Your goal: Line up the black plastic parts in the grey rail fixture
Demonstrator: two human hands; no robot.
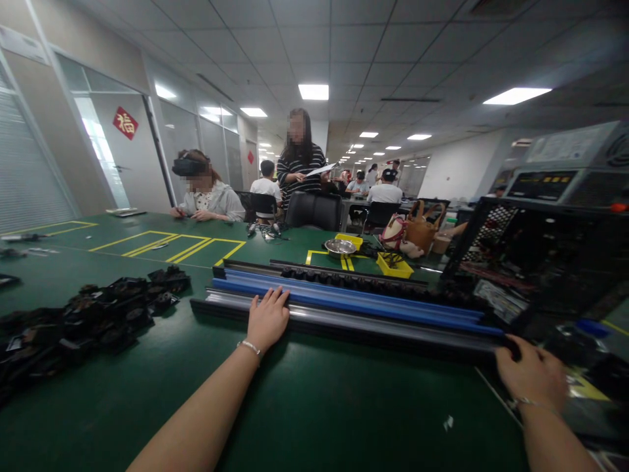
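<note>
A long black channel-shaped rail (363,326) with a shiny grey inner face lies across the green table in front of me. My left hand (268,318) rests over it left of its middle, fingers stretched out flat and pointing away from me. At the right end of the rail, my right hand (533,373) is closed round the end; part of its fingers is hidden. Just behind lies a blue channel-shaped rail (373,300), parallel to the black one. Farther back, a row of small black parts (354,278) sits along another dark rail.
Small black parts (98,321) lie heaped on the left. A metal bowl (340,246) and a yellow tray (394,265) stand behind the rails. An open computer case (521,255) rises at right. People sit or stand beyond the green table (314,406).
</note>
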